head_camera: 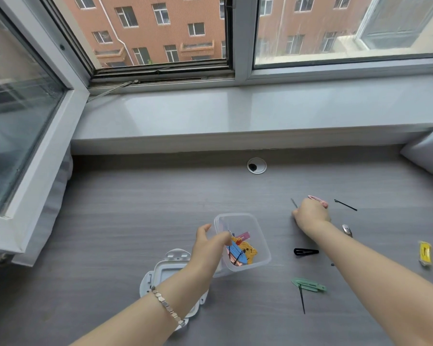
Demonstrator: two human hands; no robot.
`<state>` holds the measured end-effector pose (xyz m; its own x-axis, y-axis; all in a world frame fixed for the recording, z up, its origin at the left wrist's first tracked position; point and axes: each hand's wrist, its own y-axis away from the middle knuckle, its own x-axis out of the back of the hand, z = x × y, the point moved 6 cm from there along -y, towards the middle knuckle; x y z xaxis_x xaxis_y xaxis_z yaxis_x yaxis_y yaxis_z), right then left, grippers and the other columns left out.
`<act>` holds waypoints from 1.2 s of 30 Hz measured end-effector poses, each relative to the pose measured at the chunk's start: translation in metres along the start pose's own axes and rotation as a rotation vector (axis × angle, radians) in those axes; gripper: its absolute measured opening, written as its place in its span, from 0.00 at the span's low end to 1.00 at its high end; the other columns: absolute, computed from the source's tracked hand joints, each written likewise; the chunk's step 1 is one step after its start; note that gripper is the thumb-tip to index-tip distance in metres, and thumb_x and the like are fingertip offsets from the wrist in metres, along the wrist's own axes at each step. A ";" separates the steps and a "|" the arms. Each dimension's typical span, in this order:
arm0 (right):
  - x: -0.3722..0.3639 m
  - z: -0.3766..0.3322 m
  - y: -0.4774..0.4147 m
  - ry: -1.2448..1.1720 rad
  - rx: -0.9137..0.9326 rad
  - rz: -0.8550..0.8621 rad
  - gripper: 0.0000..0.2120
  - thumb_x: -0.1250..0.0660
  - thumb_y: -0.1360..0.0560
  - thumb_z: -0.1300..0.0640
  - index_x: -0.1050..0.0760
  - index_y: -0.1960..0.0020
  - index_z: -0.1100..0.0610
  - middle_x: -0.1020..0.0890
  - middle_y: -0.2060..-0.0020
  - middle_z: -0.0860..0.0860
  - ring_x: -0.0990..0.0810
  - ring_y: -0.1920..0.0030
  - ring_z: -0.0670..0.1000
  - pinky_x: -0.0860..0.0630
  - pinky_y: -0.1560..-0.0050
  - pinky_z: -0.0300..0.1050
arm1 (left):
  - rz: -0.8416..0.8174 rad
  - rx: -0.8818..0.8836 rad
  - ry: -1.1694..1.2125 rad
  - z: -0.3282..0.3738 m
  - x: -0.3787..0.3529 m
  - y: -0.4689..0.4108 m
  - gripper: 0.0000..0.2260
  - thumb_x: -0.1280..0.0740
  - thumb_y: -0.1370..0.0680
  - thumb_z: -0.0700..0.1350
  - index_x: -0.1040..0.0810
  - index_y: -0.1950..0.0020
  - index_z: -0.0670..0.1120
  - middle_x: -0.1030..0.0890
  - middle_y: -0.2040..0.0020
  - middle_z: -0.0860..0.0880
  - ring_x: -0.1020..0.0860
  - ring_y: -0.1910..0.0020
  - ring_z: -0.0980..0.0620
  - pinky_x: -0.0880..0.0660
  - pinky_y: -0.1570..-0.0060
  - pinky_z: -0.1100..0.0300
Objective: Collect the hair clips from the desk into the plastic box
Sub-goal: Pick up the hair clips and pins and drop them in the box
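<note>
A grey wood-grain worktop point(110, 221) is filling the lower half of the frame, running under a glossy pale window sill point(235, 113). At lower centre, the left hand point(210, 243) is curling round the near-left wall of a clear plastic box point(254, 228), thumb on one side and fingers over the rim, tilting it slightly. The box is a soft-cornered square tub of thin see-through plastic; inside it are lying a blue oval clip point(238, 253), a yellow bear-shaped clip point(250, 249) with a knitted look, and a pink one point(244, 236). Its white lid point(170, 268), lobed with side latches, is lying flat on the worktop beneath the left forearm, whose wrist is wearing a bracelet point(166, 305) of small metallic blocks.

At right of centre, the right hand point(311, 213) is resting knuckles-up on the worktop, fingers closed in a loose fist around a pink snap clip point(318, 200) that is sticking out past it and a thin dark pin point(294, 203) on its other side.

Loose on the worktop to the right are lying a black bobby pin point(345, 205), a silvery metal clip point(347, 230), a glossy black snap clip point(306, 251), a matte green snap clip point(309, 285) with a black hairpin point(302, 299) just beside it, and a yellow rectangular clip point(425, 253) near the right edge.
</note>
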<state>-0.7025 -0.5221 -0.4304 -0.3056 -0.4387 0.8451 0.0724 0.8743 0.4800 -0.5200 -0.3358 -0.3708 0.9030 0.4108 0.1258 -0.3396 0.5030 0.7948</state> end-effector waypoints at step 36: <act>-0.052 0.068 0.084 0.329 0.568 -0.372 0.17 0.36 0.26 0.61 0.33 0.38 0.59 0.31 0.39 0.56 0.29 0.42 0.56 0.32 0.44 0.45 | -0.013 0.009 -0.069 -0.030 -0.023 0.010 0.26 0.38 0.24 0.40 0.37 0.26 0.48 0.29 0.42 0.45 0.32 0.44 0.46 0.35 0.48 0.55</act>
<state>-0.7451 -0.4114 -0.4499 0.0916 -0.6877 0.7202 -0.5079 0.5898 0.6278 -0.5518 -0.3173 -0.3840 0.9233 0.3510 0.1561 -0.3261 0.5012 0.8015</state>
